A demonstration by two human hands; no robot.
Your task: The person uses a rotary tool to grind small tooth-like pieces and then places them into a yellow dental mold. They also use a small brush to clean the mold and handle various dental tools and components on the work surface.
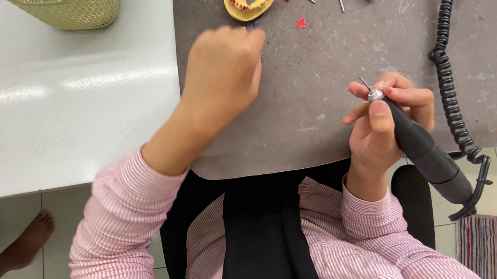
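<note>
Pink-striped sleeves [121, 264] and a black apron [265, 252] fill the lower middle of the frame, and just above them to the right a dark grey rotary handpiece [424, 149] is gripped in the right hand [382, 123], fingers wrapped tight around its barrel with the thumb laid near the metal tip. At centre frame the left hand [223, 72] is curled into a loose fist over the grey work mat [382, 48] (whether anything is pinched in it cannot be told), just below a yellow dental cast [248, 2] at the upper middle. A coiled black cord [445, 57] is seen running down the right side of the mat.
</note>
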